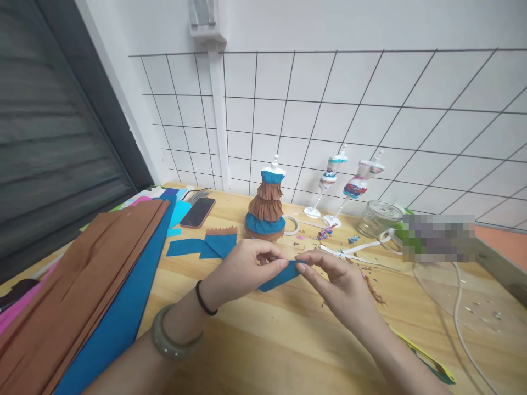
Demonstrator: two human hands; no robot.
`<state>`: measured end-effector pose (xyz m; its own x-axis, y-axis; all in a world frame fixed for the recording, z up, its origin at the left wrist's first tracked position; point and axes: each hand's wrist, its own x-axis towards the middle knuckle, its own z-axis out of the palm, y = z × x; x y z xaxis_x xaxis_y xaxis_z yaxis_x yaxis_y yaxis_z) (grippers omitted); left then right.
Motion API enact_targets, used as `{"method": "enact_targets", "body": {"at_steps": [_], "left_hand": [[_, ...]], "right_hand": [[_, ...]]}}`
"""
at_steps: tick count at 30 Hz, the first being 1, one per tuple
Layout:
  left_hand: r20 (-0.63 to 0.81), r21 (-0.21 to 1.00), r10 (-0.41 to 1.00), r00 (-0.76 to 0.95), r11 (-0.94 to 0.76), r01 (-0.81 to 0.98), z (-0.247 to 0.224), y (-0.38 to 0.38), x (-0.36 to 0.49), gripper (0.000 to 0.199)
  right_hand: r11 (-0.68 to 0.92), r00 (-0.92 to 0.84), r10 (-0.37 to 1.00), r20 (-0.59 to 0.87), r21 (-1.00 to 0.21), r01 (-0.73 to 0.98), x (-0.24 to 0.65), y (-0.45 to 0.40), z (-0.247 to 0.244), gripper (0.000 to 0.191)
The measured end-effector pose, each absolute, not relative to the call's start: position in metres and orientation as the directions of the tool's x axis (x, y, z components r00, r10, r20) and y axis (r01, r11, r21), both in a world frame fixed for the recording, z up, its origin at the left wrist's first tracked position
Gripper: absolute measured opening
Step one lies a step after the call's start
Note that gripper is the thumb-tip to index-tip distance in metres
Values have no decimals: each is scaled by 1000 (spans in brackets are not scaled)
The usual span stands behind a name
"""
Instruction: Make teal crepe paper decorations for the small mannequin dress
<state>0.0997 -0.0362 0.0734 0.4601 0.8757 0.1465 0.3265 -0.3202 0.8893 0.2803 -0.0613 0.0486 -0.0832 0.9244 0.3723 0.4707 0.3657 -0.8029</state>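
Note:
Between my hands hangs a small piece of blue crepe paper (280,277), its top edge pinched at two spots. My left hand (247,269) holds the edge between thumb and fingers. My right hand (341,280) grips the same edge a little to the right. Just behind them a small dress form (265,208) stands upright, wearing blue and brown ruffled paper layers. To its left lie blue strips (185,247) and a blue piece with a brown fringed edge (221,240).
Large folded brown paper (90,280) and blue paper (119,323) cover the left side. A phone (198,213), a tape roll (291,225), two more dress forms (328,178) (356,185), a glass jar (379,218), paper scraps and a yellow-green tool (428,356) lie around.

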Motion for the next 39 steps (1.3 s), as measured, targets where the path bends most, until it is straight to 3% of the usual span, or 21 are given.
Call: {"method": "enact_targets", "body": {"at_steps": [9,15,39], "left_hand": [[79,953,897,435,-196,231,68,-33,100,20],[48,983,892,450,-123,139,67,-31,98,23],[128,959,893,432,-223,176,71,-33,97,19]], "right_hand": [[243,-27,969,245,-930,277,284,-58,44,11],[245,-9,968,249,-946,213,284,-59,48,11],[178,-51,984,173,-976,125,285,-59,48,7]]}}
